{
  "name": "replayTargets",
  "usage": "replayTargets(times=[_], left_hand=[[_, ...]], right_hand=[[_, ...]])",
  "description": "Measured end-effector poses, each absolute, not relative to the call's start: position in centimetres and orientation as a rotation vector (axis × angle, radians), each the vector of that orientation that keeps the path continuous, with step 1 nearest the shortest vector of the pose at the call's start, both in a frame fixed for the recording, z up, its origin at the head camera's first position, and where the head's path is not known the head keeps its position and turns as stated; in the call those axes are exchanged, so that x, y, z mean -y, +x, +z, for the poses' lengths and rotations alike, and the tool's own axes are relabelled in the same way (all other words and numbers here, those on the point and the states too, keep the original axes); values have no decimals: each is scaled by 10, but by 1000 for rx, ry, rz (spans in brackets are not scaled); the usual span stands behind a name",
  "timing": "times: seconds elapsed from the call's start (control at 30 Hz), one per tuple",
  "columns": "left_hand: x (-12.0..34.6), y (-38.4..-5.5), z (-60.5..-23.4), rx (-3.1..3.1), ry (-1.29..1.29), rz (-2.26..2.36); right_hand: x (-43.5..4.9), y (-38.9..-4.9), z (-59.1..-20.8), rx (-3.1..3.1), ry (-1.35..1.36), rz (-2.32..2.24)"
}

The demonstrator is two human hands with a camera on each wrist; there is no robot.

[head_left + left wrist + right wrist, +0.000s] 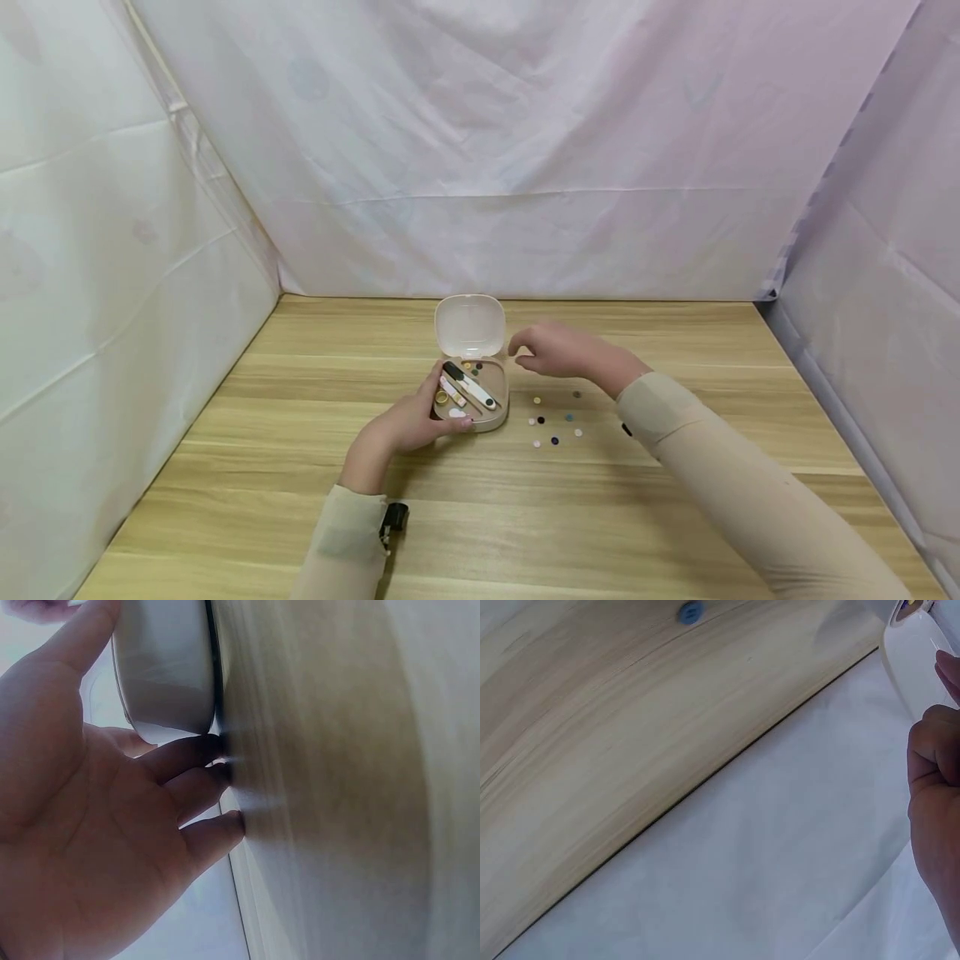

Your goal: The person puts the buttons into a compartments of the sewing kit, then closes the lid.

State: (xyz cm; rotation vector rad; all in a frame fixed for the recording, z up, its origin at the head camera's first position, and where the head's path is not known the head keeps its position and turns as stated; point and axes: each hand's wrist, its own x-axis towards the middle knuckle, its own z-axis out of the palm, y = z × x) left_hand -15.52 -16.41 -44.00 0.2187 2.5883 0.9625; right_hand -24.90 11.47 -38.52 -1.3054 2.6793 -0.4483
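An open sewing case (491,422) stands on the table with its clear lid (470,325) raised at the back. Inside lie a white tool with a black end (475,389), a small patterned strip (452,392), a gold ring (442,398) and a few buttons at the back. My left hand (408,423) grips the case's left side, thumb along the near edge; the left wrist view shows the case's side wall (165,667) between thumb and fingers. Right of the lid hovers my right hand (558,350), fingers loosely bent, fingertips apart, nothing visible in them.
Several loose buttons lie right of the case, among them a yellow button (537,400), a blue button (691,612) and a dark button (555,441). The wooden table (637,517) meets a white curtain (525,208) at the back. Cloth also hangs on both sides.
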Motion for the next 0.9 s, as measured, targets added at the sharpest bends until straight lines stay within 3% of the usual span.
replayTargets(times=[0.37, 0.9], left_hand=[[167, -157, -443, -2589, 217, 949], [165, -157, -441, -2598, 233, 938]], right_hand=[[-167, -239, -395, -2728, -1246, -426], [-206, -227, -443, -2719, -1123, -375]])
